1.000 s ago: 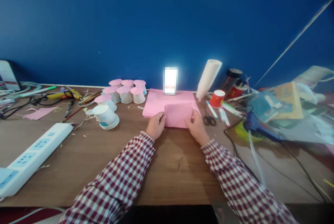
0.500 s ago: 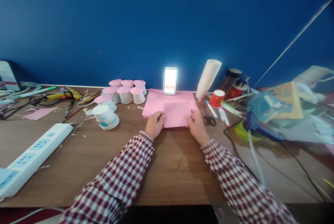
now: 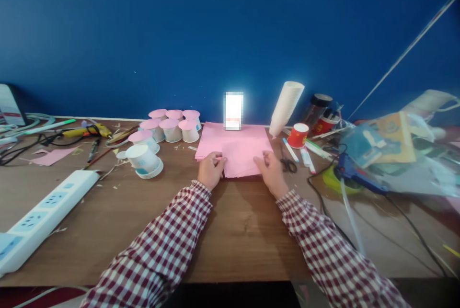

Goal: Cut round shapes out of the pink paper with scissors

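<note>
"Hands?"

"Left hand (image 3: 210,172) pinched the left edge of the small pink paper (image 3: 240,158); right hand (image 3: 272,174) pinched its right edge, thumb on top."

"Paper's position?"

"Centre of the table (image 3: 237,236), overlapping the near side of the pink stack (image 3: 212,136). Contact with stack: couldn't tell."

"Surroundings?"

"Scissors (image 3: 289,164) just right of the right hand. Pink-topped cups (image 3: 171,131) far left, red cup (image 3: 297,137) far right."

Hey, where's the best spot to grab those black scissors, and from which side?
Probably take the scissors by the looped handles, coming from the near side with the right hand: they lie on the tabletop just beside it, loops toward you and blades pointing away.
</note>
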### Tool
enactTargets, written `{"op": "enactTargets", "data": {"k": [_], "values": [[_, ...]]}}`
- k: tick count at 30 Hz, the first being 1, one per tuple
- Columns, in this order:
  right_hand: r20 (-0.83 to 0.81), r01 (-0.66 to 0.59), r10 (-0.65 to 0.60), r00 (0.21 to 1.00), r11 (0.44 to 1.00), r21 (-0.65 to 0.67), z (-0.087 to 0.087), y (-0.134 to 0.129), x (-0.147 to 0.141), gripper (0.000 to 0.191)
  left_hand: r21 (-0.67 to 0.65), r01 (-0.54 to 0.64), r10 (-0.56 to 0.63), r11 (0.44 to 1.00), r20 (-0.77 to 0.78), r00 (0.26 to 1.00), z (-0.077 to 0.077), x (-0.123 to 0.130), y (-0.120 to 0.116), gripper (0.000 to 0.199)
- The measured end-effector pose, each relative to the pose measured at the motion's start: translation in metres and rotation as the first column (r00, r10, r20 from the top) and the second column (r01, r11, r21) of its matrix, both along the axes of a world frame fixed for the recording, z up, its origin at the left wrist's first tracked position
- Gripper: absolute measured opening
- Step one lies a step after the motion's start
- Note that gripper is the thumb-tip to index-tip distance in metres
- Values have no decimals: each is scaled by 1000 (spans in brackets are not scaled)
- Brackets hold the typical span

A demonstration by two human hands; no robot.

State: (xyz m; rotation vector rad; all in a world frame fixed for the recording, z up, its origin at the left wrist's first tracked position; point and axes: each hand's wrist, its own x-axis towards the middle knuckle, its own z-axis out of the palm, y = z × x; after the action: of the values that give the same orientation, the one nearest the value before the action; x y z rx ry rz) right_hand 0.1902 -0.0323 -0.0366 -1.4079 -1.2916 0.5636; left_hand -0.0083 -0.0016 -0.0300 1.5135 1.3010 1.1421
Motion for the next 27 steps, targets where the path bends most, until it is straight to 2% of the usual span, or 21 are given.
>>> {"op": "enactTargets", "data": {"k": [4,9,17,19,22,25,27], "values": [[27,1,-1,1000,1000,-19,0,1,3,36,7,-44,44,999,35,998,1,0,-1,17],[-14,-40,40,999,999,-5,-3,4,6,37,41,-116,114,992,60,992,6,1,-2,18],[-40,49,-48,998,999,17,-4,13,27,35,21,-181,176,983,141,974,1,-2,3,18],[-27,151,-150,988,988,33,0,15,40,33,-4,-197,195,980,172,966,-1,-3,6,19],[48,373,-377,925,925,75,6,16,65,32,-37,-200,203,979,223,954,-3,-4,8,22],[125,521,-523,843,852,53,9,16,87,35,-61,-194,203,979,269,941,-2,-3,7,24],[169,573,-567,806,819,18,9,17,94,35,-78,-212,226,974,300,927,1,-2,7,24]]}}
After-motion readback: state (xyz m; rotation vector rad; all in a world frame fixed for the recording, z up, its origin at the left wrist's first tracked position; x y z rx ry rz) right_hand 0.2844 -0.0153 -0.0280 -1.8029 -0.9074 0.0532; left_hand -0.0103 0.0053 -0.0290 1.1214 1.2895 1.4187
